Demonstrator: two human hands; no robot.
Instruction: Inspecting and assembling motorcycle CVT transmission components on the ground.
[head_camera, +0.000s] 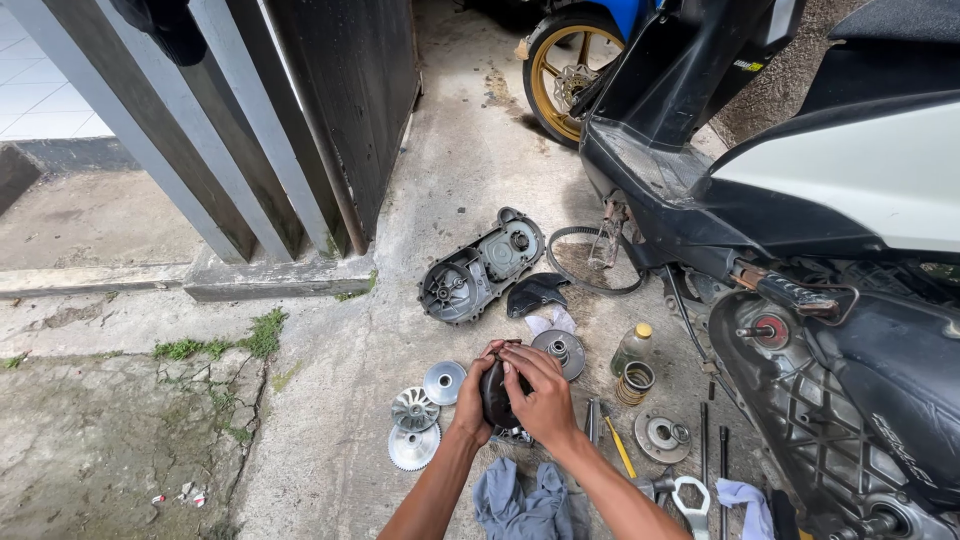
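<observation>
A: Head view: both hands grip a dark round drum-like part (497, 393) just above the concrete floor (330, 400). The left hand (470, 398) cups its side; the right hand (545, 398) closes over its top.

B: I'd keep it steady and low, clear of the finned discs (414, 427) beside it.

A: The ground is rough and stained. A dark engine cover (480, 266), a belt (575, 262), a small bottle (634, 345) and a spring (635, 382) lie around, with the scooter (800, 200) at right.

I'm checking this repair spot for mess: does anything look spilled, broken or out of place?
No spill or breakage shows. The scooter stands opened, its crankcase cover lying inside-up on the concrete beside a loose drive belt. Both hands, left hand and right hand, grip a dark round part.
</observation>
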